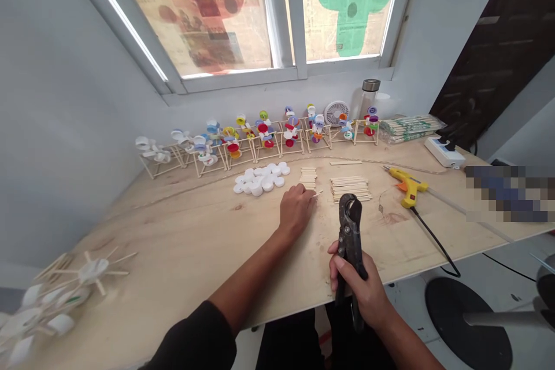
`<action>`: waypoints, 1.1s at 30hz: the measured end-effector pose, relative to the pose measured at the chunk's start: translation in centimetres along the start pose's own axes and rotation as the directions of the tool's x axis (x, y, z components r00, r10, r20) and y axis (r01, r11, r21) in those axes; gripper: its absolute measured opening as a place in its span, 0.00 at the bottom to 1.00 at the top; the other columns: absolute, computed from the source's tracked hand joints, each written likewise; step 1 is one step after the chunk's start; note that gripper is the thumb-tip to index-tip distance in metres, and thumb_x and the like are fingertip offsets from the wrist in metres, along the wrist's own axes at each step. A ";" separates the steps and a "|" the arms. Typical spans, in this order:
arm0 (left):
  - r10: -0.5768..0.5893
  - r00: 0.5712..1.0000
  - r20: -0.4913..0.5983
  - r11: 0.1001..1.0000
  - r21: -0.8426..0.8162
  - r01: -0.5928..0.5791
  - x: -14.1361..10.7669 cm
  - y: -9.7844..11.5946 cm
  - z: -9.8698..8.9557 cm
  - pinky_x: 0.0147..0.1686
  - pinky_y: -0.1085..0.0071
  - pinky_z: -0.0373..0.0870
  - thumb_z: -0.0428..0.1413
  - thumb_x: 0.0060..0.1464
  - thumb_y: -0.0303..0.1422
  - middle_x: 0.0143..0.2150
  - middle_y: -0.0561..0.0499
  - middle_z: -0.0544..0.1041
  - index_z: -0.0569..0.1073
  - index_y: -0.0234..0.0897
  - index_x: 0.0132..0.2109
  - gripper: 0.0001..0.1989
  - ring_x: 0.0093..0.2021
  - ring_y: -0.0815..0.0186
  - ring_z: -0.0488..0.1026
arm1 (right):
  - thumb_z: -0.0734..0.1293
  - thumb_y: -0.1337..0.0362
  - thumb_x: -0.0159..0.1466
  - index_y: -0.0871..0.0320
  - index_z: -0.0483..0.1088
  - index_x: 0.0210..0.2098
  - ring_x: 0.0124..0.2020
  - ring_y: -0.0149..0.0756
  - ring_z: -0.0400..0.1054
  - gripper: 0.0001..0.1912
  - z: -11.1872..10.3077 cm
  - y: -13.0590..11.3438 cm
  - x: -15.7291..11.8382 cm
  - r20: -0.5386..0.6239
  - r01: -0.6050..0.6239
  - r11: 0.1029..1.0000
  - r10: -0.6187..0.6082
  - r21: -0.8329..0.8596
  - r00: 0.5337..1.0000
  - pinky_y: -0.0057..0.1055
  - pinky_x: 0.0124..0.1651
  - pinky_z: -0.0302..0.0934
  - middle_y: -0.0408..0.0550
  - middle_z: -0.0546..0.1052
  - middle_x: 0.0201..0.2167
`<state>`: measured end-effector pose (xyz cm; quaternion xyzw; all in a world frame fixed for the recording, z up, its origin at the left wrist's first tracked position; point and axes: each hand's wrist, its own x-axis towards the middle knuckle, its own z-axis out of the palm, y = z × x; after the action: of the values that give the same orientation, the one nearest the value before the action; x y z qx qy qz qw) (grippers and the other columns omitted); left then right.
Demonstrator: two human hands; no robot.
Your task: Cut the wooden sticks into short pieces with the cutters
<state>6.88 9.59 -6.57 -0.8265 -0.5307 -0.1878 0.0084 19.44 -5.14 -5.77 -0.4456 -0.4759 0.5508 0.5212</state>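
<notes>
Plywood (182,231) lies open between the left hand (296,210) and the caps (258,178), but the short stick stack (309,178) stands just ahead of its fingers (310,196). The cutters (349,243) in the right hand (356,286) nearly reach the stick pile (350,189); the glue gun (407,185) and its cord (433,243) block rightward.

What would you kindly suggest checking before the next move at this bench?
1. Grip: the right hand is closed around the black-handled cutters: ok.
2. Stick: the left hand has fingers at a thin wooden stick, firm hold: cannot tell.
3. Supply: the stack of craft sticks lies within view beside the hands: ok.
4. Caps: the white bottle caps are piled together: ok.
5. Heat: the yellow hot glue gun is warm: cannot tell.
</notes>
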 end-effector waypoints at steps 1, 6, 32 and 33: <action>0.003 1.000 0.005 1.000 0.023 -0.003 0.3 0.1 0.2 0.34 0.68 0.59 0.47 0.56 0.32 0.35 0.47 0.70 0.74 0.39 0.39 0.12 0.37 0.63 0.65 | 0.59 0.56 0.63 0.59 0.60 0.39 0.22 0.29 0.61 0.12 -0.1 0.0 0.1 0.003 -0.004 1.000 0.004 0.008 1.000 0.28 0.28 0.57 0.40 0.65 0.22; 0.027 0.999 0.025 0.997 0.069 -0.029 1.6 0.6 0.9 0.34 0.66 0.58 0.49 0.54 0.28 0.35 0.45 0.70 0.75 0.38 0.36 0.10 0.38 0.61 0.64 | 0.58 0.56 0.63 0.59 0.60 0.40 0.23 0.29 0.61 0.12 -0.2 0.4 0.2 0.016 -0.011 1.000 0.011 0.028 1.000 0.29 0.28 0.57 0.40 0.66 0.22; 0.172 0.985 -0.008 0.983 -0.065 -0.172 1.0 -3.3 0.7 0.37 0.68 0.61 0.49 0.54 0.27 0.34 0.47 0.70 0.74 0.38 0.37 0.10 0.37 0.64 0.64 | 0.59 0.55 0.62 0.59 0.60 0.39 0.22 0.30 0.61 0.13 -0.2 -0.1 0.2 0.021 -0.030 0.999 0.030 0.020 0.999 0.29 0.28 0.57 0.40 0.65 0.21; 0.178 0.984 -0.012 0.981 -0.075 -0.178 1.1 -3.3 0.8 0.37 0.68 0.61 0.49 0.53 0.27 0.34 0.48 0.70 0.74 0.39 0.37 0.10 0.37 0.64 0.64 | 0.59 0.54 0.62 0.59 0.60 0.39 0.22 0.30 0.61 0.14 -0.2 -0.1 0.2 0.018 -0.031 0.999 0.030 0.021 0.999 0.29 0.28 0.57 0.40 0.65 0.21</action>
<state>4.59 12.16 -7.56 -0.8698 -0.4471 -0.2085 -0.0049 19.64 -4.97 -5.68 -0.4423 -0.4680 0.5677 0.5130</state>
